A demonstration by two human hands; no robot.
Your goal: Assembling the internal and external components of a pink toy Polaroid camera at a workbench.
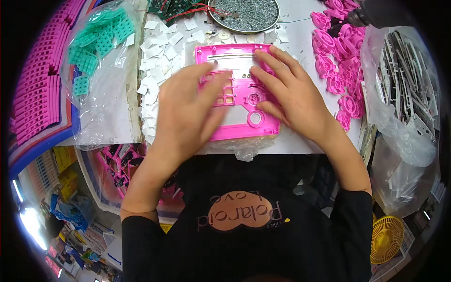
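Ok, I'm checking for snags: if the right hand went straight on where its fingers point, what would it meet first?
The right hand points forward and left, so likely the silver strip in the pink housing, though depth is unclear; it might pass over.

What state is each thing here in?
Pink casing: inner side up
Left grip: blurred, over the casing
Right grip: open over the casing
Round tin: open, filled with small metal pieces
Green pads: piled
White squares: scattered
Pink ring parts: heaped
Pink grid panels: stacked
Long strips: bunched, bagged

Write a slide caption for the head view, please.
Left hand blurred over a pink plastic housing, right hand at its right side, white squares nearby.
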